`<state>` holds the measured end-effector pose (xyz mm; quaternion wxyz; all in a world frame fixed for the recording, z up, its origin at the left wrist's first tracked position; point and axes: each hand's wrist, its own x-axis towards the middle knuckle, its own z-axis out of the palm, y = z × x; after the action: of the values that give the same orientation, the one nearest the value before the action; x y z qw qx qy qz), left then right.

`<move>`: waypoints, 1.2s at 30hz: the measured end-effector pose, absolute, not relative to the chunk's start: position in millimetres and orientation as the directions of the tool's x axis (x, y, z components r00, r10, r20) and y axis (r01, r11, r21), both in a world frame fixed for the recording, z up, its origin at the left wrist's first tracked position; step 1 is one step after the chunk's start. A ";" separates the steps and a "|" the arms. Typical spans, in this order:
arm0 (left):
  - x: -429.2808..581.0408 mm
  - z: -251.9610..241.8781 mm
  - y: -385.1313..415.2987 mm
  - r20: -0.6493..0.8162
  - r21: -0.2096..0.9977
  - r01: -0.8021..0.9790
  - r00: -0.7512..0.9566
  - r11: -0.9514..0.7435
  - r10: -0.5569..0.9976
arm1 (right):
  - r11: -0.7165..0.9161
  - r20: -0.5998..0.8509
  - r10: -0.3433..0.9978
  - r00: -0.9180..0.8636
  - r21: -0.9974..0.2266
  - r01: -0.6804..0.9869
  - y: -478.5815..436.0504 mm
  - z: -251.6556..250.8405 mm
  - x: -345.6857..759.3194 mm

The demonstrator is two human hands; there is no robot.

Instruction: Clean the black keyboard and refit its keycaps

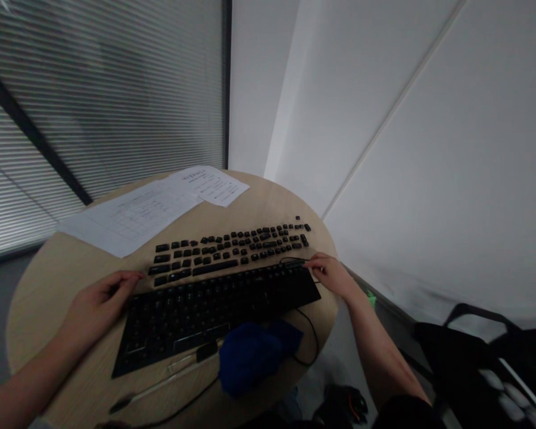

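A black keyboard base [214, 313] lies slantwise on the round wooden table. Behind it, loose black keycaps [217, 267] are laid out in rows. My left hand [100, 301] is at the base's back left corner, thumb and forefinger pinched together; whatever lies between them is too small to make out. At the back right corner, my right hand [328, 271] has its fingertips pressed together on the base's edge, near a thin black cable. A blue cloth [252, 356] lies against the base's front edge, beside a brush with a pale handle [174, 378].
Printed paper sheets [136, 214] cover the table's back left. The table's rim [15, 316] curves close to my left forearm. A black cable [315, 336] loops at the front right. A black chair or bag [455, 351] stands on the right.
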<state>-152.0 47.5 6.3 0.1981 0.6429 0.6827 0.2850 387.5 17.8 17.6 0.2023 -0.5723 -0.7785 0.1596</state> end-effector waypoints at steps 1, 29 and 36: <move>-152.2 5.9 47.6 0.096 0.642 0.767 -0.095 0.011 0.991 | 0.290 0.116 0.957 -0.267 -0.467 0.835 16.3 15.8 384.2; -152.0 8.0 46.0 0.024 0.608 0.790 -0.118 0.079 0.993 | 0.297 -0.049 0.947 -0.318 -0.244 0.923 32.3 23.8 374.0; -141.3 21.3 42.4 -0.001 0.632 0.762 -0.180 0.140 0.984 | 0.318 -0.026 0.942 -0.335 -0.249 0.915 31.9 24.9 373.0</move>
<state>-141.3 42.4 21.3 0.2151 0.6033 0.7236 0.2573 373.0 31.9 24.9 0.0618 -0.5733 -0.8095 0.1102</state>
